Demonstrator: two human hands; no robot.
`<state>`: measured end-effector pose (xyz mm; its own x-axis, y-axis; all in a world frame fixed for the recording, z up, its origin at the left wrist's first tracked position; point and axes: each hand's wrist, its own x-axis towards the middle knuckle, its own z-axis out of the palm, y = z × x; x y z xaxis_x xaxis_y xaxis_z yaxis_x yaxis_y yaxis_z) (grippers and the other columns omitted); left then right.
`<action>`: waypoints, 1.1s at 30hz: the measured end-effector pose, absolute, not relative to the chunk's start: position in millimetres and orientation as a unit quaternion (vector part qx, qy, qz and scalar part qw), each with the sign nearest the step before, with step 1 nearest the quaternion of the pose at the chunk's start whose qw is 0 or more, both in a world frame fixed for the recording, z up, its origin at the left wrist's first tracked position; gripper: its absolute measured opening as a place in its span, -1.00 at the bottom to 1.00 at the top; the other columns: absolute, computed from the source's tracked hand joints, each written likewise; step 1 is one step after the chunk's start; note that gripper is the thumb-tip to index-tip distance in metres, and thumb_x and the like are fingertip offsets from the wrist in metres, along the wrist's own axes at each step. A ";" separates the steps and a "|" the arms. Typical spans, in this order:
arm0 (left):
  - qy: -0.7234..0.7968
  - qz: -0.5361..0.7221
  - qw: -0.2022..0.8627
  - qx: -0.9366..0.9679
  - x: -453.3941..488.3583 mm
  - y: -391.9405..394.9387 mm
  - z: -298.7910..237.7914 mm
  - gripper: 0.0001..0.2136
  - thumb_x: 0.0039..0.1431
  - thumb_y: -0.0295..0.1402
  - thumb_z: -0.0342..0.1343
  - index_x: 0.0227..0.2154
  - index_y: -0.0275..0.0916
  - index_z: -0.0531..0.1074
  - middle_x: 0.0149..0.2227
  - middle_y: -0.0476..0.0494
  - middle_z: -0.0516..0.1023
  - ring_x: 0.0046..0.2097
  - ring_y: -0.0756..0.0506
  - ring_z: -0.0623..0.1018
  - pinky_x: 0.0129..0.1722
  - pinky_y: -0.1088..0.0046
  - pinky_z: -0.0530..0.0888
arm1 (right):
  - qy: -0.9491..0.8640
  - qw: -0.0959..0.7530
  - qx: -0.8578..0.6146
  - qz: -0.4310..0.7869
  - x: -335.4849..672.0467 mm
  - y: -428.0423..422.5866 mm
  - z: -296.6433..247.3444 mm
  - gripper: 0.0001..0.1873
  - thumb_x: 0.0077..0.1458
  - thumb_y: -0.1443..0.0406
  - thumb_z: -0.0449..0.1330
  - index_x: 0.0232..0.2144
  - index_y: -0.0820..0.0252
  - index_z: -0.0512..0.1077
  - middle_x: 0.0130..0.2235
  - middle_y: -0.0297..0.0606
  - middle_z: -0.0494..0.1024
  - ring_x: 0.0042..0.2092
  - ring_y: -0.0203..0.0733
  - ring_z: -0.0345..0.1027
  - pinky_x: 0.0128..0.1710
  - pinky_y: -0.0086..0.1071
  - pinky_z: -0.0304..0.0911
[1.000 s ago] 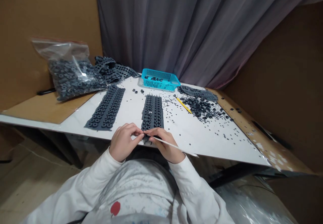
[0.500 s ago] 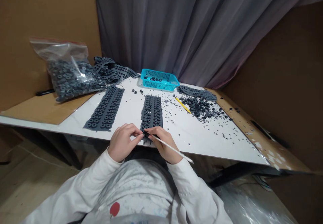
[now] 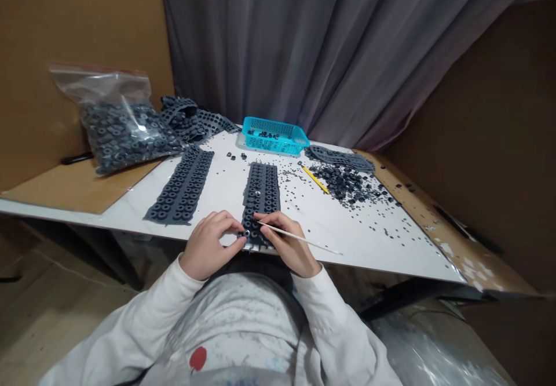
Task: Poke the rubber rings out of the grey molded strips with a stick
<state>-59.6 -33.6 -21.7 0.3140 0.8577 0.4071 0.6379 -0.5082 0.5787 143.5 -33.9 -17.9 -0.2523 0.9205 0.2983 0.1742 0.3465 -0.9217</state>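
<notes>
A dark grey rubber sheet (image 3: 262, 186) with rows of round ring-shaped parts lies at the table's front edge, between my hands. My left hand (image 3: 211, 241) grips its near left edge, thumb and forefinger curled close together beside a ring with a bright spot. Held like a pen in my right hand (image 3: 289, 244) is a thin white stick (image 3: 299, 237). The stick's tip is over the sheet's near part, and its tail points to the right. Whether the tip touches the sheet I cannot tell. My right fingers cover part of the near right rows.
Another grey sheet (image 3: 180, 186) lies to the left. A blue basket (image 3: 275, 145) holds small black pieces. On the right are a yellow tool (image 3: 316, 180), a heap of black pieces (image 3: 347, 184) and a folded sheet (image 3: 341, 158). A filled plastic bag (image 3: 130, 134) stands at left.
My right hand has shifted slightly right, away from the left fingertips, and the stick now lies flatter. My left hand has moved slightly left, uncovering more of the sheet's near end.
</notes>
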 end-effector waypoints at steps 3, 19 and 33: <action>0.472 0.347 0.158 0.795 -59.3 -33.0 -21.4 -0.98 0.07 -0.38 0.14 -0.42 -0.18 0.45 -0.37 -0.04 0.49 -0.25 -0.11 0.46 -0.24 0.35 0.37 | -0.684 0.452 -0.403 0.407 142.8 -33.9 -16.0 -0.85 0.16 0.19 0.17 -0.29 0.14 0.40 -0.06 -0.13 0.57 -0.02 -0.10 0.47 -0.02 -0.21 0.35; 0.483 0.341 0.152 0.792 -59.1 -32.4 -23.9 -0.97 0.08 -0.39 0.14 -0.44 -0.19 0.45 -0.37 -0.04 0.49 -0.26 -0.11 0.45 -0.25 0.35 0.34 | -0.740 0.404 -0.370 0.391 142.1 -35.7 -6.6 -0.89 0.13 0.23 0.21 -0.34 0.15 0.46 -0.16 -0.13 0.61 0.01 -0.07 0.44 0.02 -0.16 0.32; 0.493 0.339 0.139 0.789 -55.1 -33.8 -24.2 -0.94 0.11 -0.38 0.14 -0.38 -0.17 0.51 -0.35 -0.04 0.50 -0.25 -0.11 0.44 -0.24 0.35 0.33 | -0.732 0.397 -0.374 0.409 143.9 -35.8 -7.4 -0.85 0.13 0.20 0.21 -0.34 0.17 0.46 -0.16 -0.12 0.62 0.05 -0.06 0.41 0.03 -0.15 0.32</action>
<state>-55.1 -33.8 -24.2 0.2836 0.8722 0.3986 0.6837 -0.4754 0.5537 143.9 -35.8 -7.4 -0.4048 0.8718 0.2759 0.2227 0.3866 -0.8949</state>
